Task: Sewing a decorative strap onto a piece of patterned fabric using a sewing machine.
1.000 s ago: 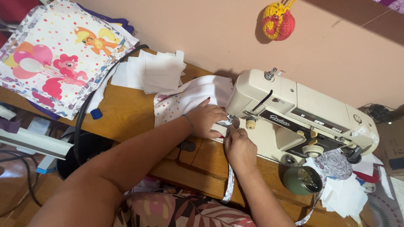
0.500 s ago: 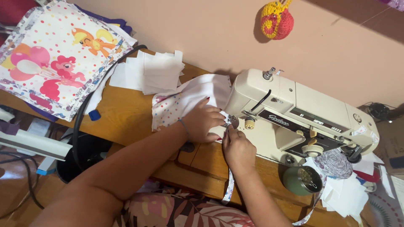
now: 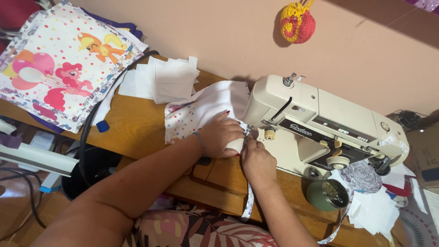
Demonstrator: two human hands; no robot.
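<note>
Two hands work at the needle of a cream sewing machine (image 3: 320, 132): the left hand (image 3: 222, 136) lies flat, fingers spread, pressing white dotted fabric (image 3: 201, 110) on the desk (image 3: 137, 132), while the right hand (image 3: 257, 158) curls beside the needle with its fingertips hidden, so whether it pinches the patterned strip (image 3: 248, 203) hanging off the desk edge cannot be told. A green tin (image 3: 327, 195) holds pins, beside a roll of strip (image 3: 361, 176). White cloth squares (image 3: 169, 80) and a cartoon-print panel (image 3: 59, 64) lie by the pink wall.
</note>
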